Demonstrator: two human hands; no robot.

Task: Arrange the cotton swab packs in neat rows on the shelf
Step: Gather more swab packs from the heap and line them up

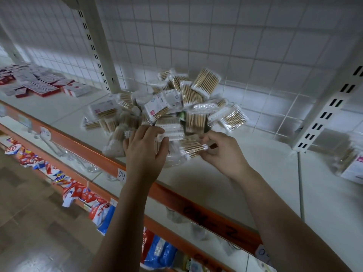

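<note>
A loose heap of cotton swab packs (176,103), clear bags of wooden sticks with white tips, lies on the white shelf (225,173) against the grid back wall. My left hand (146,148) lies palm down on packs at the heap's front edge, fingers curved over them. My right hand (218,150) pinches one cotton swab pack (191,147) by its right end, just in front of the heap. That pack lies roughly level, close to the shelf surface.
The shelf has an orange front rail (176,195) with handwritten labels. Red and white boxes (39,83) lie at the far left. Slotted white uprights (102,46) (326,107) frame the bay. More packs (351,163) sit at the right. Colourful bags (94,203) hang on the lower shelf.
</note>
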